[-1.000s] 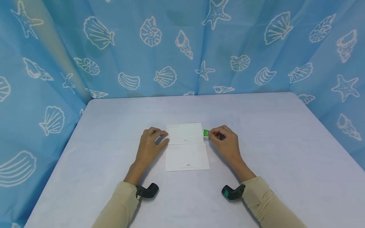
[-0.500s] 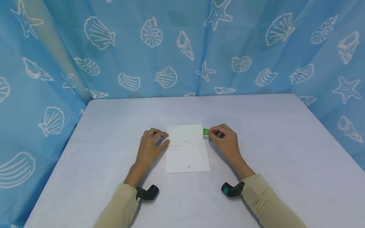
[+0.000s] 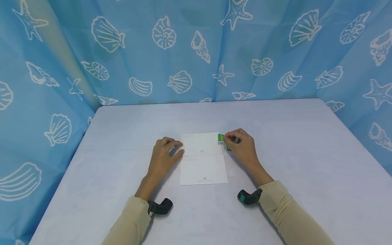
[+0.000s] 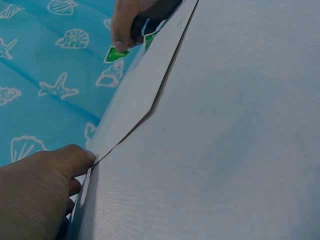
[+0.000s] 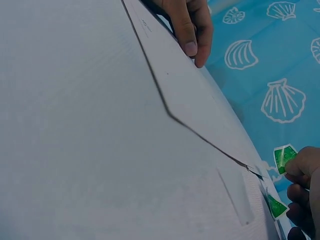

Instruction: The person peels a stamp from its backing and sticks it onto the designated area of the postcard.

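A white paper [image 3: 203,170] lies on the table, with a line across its middle and small print near the lower right of each half. My left hand [image 3: 163,154] rests at its left edge, thumb and fingertips touching the border and a gap between them. Just off the upper right edge, my right hand [image 3: 243,146] pinches a small green stamp [image 5: 285,157] with a white border between thumb and forefinger. A second green piece [image 5: 276,206] shows lower, by the curled fingers; whether it is joined to the first is hidden.
The white-covered table [image 3: 275,129] reaches back to a blue curtain [image 3: 183,51] with shell and starfish prints. Black wrist devices [image 3: 160,206] sit at both sleeve cuffs, above the cloth.
My right hand has risen slightly away from me with the green stamp, and more of the second green piece shows below it. The left hand keeps its place at the paper.
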`<state>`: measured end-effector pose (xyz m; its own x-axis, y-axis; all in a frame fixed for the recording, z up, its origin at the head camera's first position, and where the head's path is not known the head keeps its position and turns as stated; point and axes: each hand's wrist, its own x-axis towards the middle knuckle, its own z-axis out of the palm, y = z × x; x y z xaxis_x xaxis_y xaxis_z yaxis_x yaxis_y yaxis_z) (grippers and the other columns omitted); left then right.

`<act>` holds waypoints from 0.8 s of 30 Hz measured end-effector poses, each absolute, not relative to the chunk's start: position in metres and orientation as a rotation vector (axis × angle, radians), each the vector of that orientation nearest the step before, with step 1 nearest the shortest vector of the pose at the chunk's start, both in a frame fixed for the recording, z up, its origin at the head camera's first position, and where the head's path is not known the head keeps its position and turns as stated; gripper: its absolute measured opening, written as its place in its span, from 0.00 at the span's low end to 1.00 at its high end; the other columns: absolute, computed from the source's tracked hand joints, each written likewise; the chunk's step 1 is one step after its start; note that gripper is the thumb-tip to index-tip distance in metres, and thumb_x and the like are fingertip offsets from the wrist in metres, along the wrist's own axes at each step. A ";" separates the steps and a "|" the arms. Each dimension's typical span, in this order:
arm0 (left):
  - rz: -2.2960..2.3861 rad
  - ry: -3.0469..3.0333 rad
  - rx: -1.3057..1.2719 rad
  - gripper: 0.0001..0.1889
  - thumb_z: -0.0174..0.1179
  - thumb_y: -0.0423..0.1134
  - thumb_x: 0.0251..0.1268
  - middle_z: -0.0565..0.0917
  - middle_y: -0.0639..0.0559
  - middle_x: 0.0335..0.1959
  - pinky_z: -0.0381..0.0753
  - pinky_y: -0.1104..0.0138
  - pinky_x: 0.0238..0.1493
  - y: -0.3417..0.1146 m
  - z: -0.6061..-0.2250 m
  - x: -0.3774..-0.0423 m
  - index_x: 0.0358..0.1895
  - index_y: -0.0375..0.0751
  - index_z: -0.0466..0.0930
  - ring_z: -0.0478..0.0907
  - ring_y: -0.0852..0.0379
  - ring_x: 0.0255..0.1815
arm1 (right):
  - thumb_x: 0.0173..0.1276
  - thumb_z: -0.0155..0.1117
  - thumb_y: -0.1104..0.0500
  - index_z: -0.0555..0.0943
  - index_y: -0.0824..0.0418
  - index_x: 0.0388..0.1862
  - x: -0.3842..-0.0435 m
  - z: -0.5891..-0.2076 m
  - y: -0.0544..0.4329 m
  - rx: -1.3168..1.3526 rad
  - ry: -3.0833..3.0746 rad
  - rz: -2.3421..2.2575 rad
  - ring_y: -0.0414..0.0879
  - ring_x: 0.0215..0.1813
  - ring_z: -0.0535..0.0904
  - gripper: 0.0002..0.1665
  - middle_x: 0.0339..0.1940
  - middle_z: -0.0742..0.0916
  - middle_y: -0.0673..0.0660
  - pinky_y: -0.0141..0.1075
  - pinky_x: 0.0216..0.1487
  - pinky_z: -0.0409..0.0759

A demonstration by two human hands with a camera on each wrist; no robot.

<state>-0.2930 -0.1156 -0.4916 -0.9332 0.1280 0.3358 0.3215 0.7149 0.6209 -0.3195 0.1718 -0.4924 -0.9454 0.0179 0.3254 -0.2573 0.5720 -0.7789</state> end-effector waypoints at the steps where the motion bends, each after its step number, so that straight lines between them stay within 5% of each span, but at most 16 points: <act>1: -1.036 -2.654 -0.355 0.12 0.71 0.39 0.61 0.80 0.47 0.48 0.72 0.52 0.55 -0.115 -0.491 -0.293 0.47 0.42 0.88 0.72 0.45 0.54 | 0.67 0.70 0.59 0.88 0.58 0.40 -0.320 -0.492 0.172 0.198 -2.511 1.318 0.44 0.37 0.75 0.05 0.37 0.82 0.51 0.34 0.37 0.75; 24: -0.999 -2.640 -0.384 0.11 0.70 0.39 0.63 0.80 0.47 0.48 0.73 0.53 0.55 -0.118 -0.493 -0.295 0.47 0.42 0.88 0.73 0.45 0.53 | 0.68 0.70 0.58 0.88 0.62 0.40 -0.338 -0.490 0.161 0.196 -2.639 1.283 0.48 0.43 0.76 0.08 0.39 0.83 0.54 0.41 0.46 0.76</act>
